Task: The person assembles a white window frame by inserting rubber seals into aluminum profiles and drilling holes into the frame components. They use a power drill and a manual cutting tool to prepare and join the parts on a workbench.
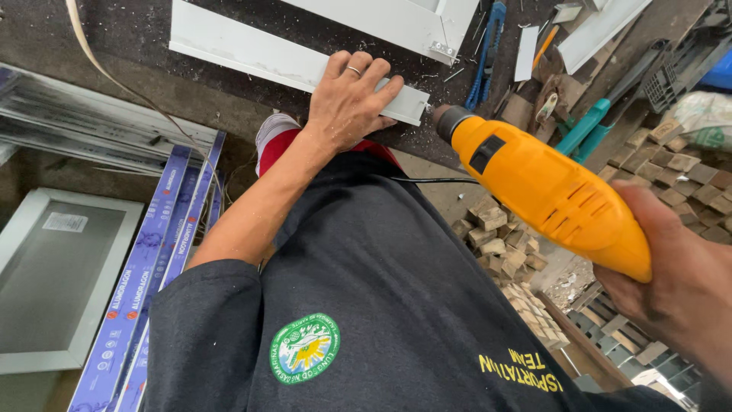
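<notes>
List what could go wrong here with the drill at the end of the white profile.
1. The left hand presses the white profile close to the tip of the yellow drill; a slip might reach the fingers.
2. Only that hand appears to steady the profile, so it may twist.
3. The black cord runs across the body and could snag.

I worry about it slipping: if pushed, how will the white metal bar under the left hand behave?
The white metal bar looks smooth and painted, so it may slide on the dusty workbench. It seems stiff, probably light. The left hand presses flat on its end beside the orange drill.
</notes>
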